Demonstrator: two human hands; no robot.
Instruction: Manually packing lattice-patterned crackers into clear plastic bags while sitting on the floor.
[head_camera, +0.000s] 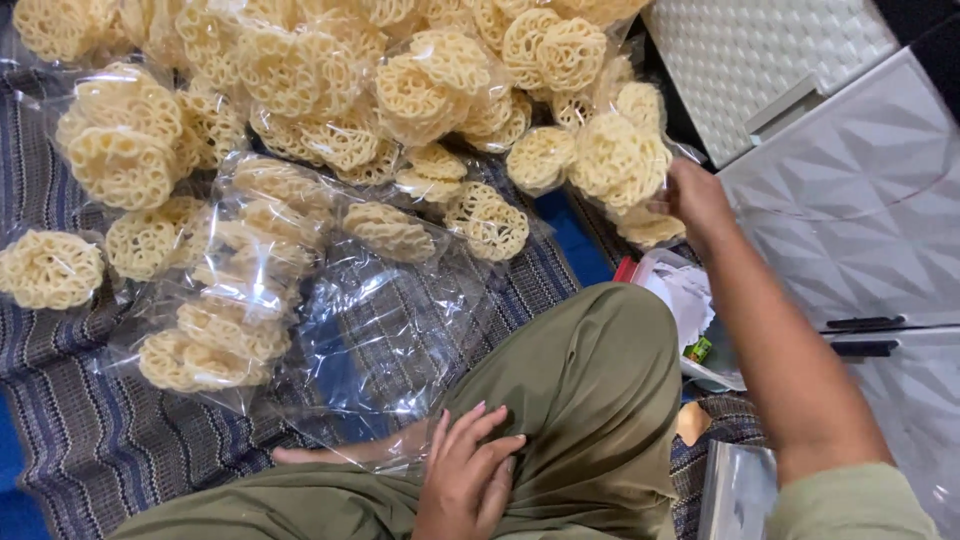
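My right hand (697, 200) reaches forward and grips a clear plastic bag of pale yellow lattice crackers (620, 165) at the right side of the pile. Resting flat on my olive-green trouser leg (590, 390), near the knee, is my left hand (470, 480), fingers apart and holding nothing. Many more clear bags of the same round crackers (300, 70) lie heaped across the striped mat (90, 440) in front of me. An empty clear plastic bag (390, 330) lies flat on the mat beside my leg.
White faceted plastic drawers (850, 200) with black handles stand at the right. A small clear container with a red rim (670, 280) sits by my right knee. Another clear plastic item (735, 490) lies at the bottom right.
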